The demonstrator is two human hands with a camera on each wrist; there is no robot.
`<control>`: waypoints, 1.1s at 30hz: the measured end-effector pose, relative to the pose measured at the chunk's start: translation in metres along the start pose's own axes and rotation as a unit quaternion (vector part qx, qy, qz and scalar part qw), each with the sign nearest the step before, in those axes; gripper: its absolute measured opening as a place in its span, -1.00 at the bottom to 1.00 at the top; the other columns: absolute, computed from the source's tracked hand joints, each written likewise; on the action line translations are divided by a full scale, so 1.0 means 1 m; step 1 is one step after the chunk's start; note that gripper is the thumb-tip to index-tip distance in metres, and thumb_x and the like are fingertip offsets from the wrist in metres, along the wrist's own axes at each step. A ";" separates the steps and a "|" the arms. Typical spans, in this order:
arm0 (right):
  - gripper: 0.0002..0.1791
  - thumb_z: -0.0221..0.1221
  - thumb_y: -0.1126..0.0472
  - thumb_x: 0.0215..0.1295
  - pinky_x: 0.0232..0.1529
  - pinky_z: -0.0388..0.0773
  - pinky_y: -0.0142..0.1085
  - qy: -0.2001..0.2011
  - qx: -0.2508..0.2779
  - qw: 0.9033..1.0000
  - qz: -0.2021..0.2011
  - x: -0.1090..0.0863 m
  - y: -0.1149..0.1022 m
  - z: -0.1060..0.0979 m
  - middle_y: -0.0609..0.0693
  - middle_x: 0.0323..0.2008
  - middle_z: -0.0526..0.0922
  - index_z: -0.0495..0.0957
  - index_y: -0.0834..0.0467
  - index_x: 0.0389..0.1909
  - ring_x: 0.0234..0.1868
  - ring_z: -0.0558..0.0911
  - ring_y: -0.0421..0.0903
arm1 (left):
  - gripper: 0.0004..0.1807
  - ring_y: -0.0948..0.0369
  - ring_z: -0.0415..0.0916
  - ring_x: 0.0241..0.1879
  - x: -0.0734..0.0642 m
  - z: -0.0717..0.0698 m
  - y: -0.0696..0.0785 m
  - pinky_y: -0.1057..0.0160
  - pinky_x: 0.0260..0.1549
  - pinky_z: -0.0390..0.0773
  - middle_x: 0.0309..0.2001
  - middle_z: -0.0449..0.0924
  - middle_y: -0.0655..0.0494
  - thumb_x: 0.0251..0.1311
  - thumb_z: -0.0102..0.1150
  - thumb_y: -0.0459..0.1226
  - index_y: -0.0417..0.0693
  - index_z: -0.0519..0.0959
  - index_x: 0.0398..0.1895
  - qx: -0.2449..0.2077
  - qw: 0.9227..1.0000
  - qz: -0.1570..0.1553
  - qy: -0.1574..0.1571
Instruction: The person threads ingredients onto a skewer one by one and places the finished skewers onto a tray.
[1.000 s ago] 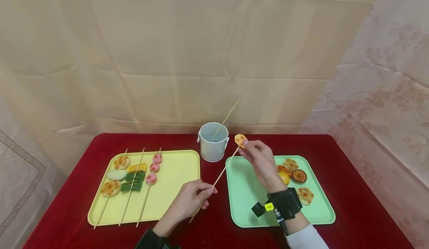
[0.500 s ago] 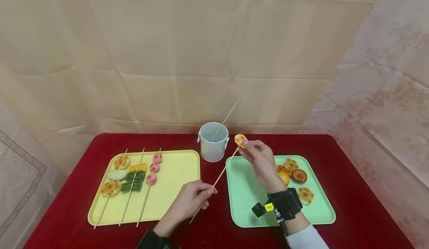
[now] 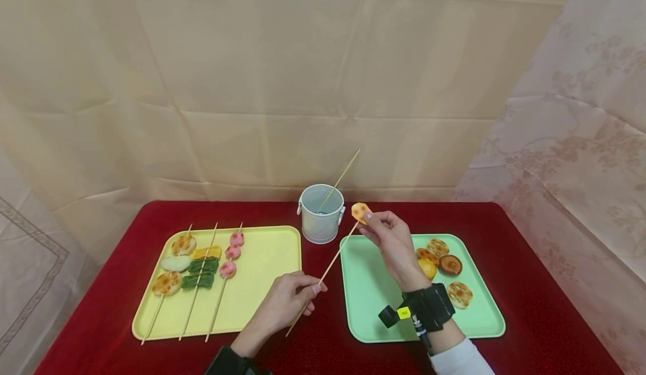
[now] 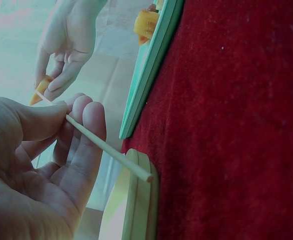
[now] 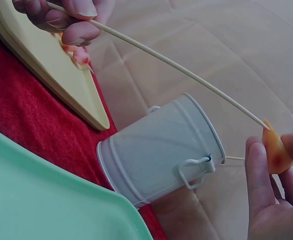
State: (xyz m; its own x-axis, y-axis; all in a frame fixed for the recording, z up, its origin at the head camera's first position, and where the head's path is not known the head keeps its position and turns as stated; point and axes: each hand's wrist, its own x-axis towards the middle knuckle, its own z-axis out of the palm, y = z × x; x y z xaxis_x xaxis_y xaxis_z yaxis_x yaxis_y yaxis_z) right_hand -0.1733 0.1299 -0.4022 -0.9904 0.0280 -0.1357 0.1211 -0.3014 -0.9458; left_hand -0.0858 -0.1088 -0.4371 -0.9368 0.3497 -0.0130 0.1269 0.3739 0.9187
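Note:
My left hand (image 3: 285, 302) pinches a thin wooden skewer (image 3: 337, 254) between thumb and fingers, and the skewer slants up to the right. At its upper tip, my right hand (image 3: 391, 240) holds a flat yellow-orange food slice (image 3: 359, 211) with brown spots. In the right wrist view the skewer's tip meets the edge of the slice (image 5: 277, 152); how deep it goes in cannot be told. The left wrist view shows the skewer's blunt lower end (image 4: 145, 176) sticking out past the left hand. Below the right arm lies a green tray (image 3: 368, 313).
On the green tray lie a brown mushroom cap (image 3: 450, 264), a yellow piece (image 3: 428, 268) and several browned round slices (image 3: 460, 295). A yellow tray (image 3: 272, 251) on the left bears 3 loaded skewers. Behind stands a white bucket (image 3: 320, 226) with one skewer (image 3: 348, 167) leaning in it.
The slice in my right hand has shifted and turned very slightly to the left at the skewer's tip. Both hands otherwise stay where they were.

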 end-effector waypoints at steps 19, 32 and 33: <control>-0.58 0.30 0.17 0.45 0.12 0.61 -0.25 -0.070 -0.102 0.992 -0.027 -0.003 0.004 0.000 0.16 0.02 0.66 0.45 0.31 0.16 0.00 0.71 -0.03 | -0.82 0.23 0.60 -0.52 0.001 0.001 0.001 0.32 -0.49 0.65 -0.30 0.64 -0.13 0.46 0.18 -0.38 -0.32 0.73 -0.11 -0.049 0.999 -0.009 0.012; -0.59 0.33 0.11 0.41 0.08 0.63 -0.24 -0.104 -0.143 0.984 -0.009 -0.011 0.017 0.014 0.18 0.00 0.70 0.58 0.31 0.10 0.01 0.71 0.03 | -0.81 0.07 0.71 -0.50 0.003 0.006 0.006 0.21 -0.48 0.71 -0.42 0.62 -0.17 0.41 0.24 -0.39 -0.47 0.64 -0.19 -0.145 0.985 -0.026 0.085; -0.59 0.34 0.11 0.41 0.08 0.64 -0.24 -0.103 -0.144 0.984 -0.007 -0.012 0.017 0.015 0.18 -0.01 0.70 0.59 0.31 0.09 0.01 0.71 0.04 | -0.80 0.08 0.70 -0.51 0.004 0.006 0.006 0.22 -0.49 0.71 -0.43 0.62 -0.17 0.42 0.23 -0.38 -0.46 0.63 -0.19 -0.139 0.986 -0.027 0.086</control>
State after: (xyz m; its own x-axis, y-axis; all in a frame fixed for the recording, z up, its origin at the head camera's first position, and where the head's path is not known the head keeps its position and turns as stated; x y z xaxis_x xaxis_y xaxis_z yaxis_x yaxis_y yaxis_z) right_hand -0.1604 0.1105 -0.4125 -0.9812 -0.1719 -0.0881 0.0926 -0.0179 -0.9955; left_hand -0.0868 -0.1002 -0.4340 -0.9843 0.1752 -0.0187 0.0043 0.1301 0.9915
